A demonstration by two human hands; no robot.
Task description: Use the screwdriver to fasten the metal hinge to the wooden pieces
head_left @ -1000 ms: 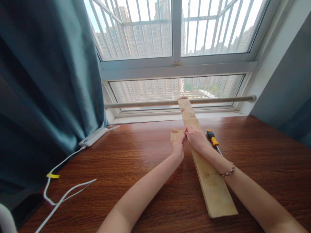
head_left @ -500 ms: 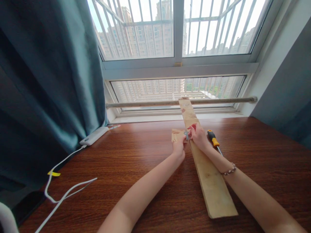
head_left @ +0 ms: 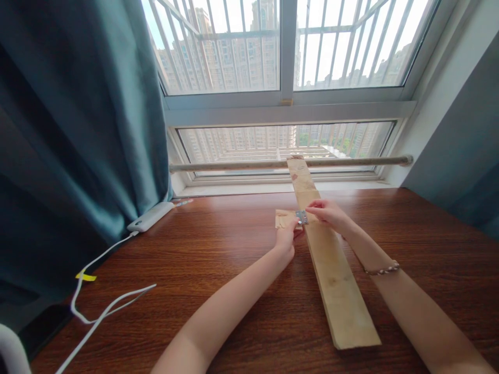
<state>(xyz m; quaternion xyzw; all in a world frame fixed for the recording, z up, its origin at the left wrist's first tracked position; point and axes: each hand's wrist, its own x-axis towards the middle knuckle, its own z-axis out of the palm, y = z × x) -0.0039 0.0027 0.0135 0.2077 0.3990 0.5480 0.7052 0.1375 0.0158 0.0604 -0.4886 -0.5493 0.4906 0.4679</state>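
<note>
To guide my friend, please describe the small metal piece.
Below the window, a long board lies on the table. From its left edge onto a short wooden piece, by the left hand, lies the metal piece: grey and holed, unlike the pale wood.

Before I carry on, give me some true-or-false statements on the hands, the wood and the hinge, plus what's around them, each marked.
1. The left hand has its thumb at the block. True.
2. The hinge is at the board's near end. False: it is at the block's right end, by the board's left edge.
3. The right hand is over the board, fingertips close to the hinge. True.
4. The bracelet is on the left arm. False: it is on the right arm.
5. The white box lies beside the curtain. True.
</note>
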